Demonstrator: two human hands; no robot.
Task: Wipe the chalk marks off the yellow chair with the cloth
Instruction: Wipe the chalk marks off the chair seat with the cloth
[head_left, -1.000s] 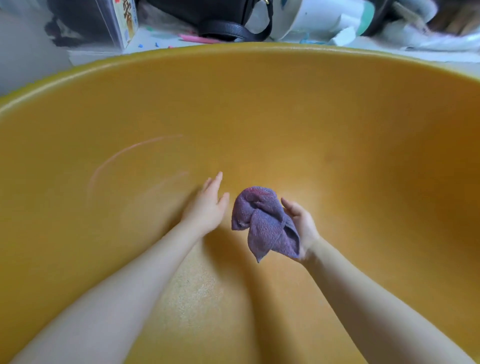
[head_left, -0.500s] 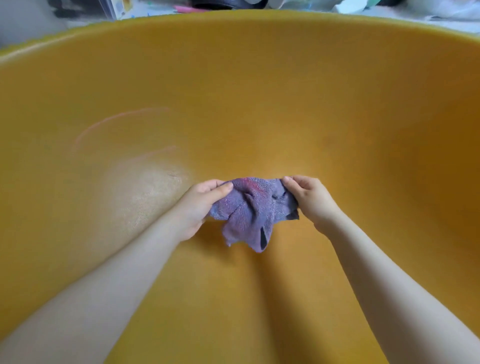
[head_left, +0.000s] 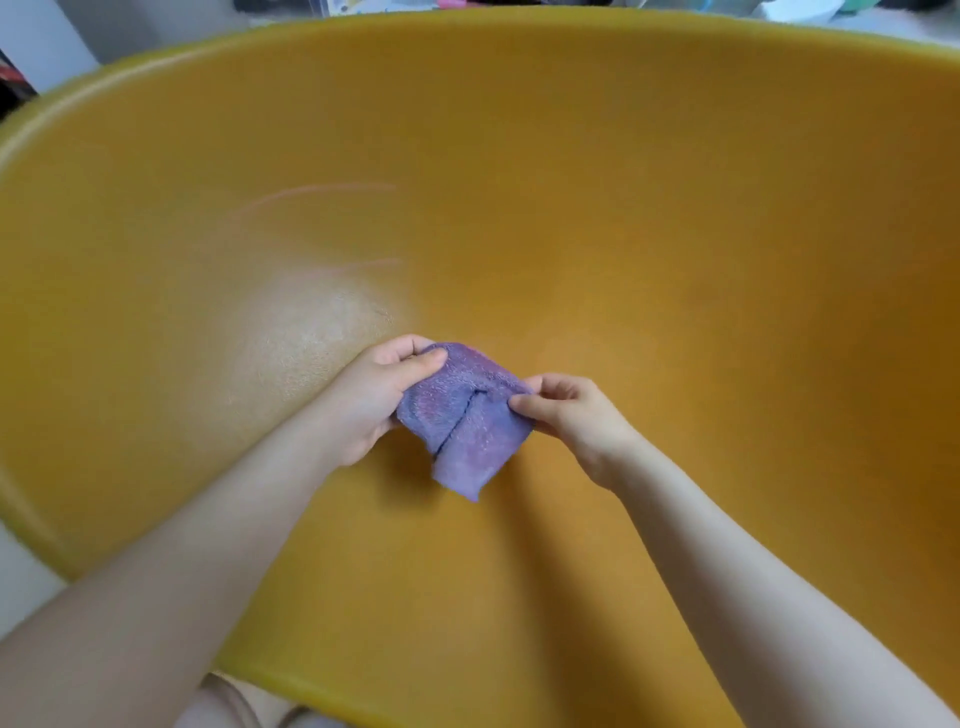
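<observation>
Cloth (head_left: 467, 415) now refolded, pinched between your left hand (head_left: 374, 395) and right hand (head_left: 566, 415); chalk marks (head_left: 311, 192) upper left remain unwiped.

Cloth (head_left: 467, 423) between both hands, above chair (head_left: 675, 234)

This looked like a lived-in home room: a moulded yellow chair (head_left: 623, 208) filled the view, and beyond its rim a pale floor (head_left: 31, 582) carried a jumble of household clutter (head_left: 363, 6), too blurred and cropped to identify.
</observation>
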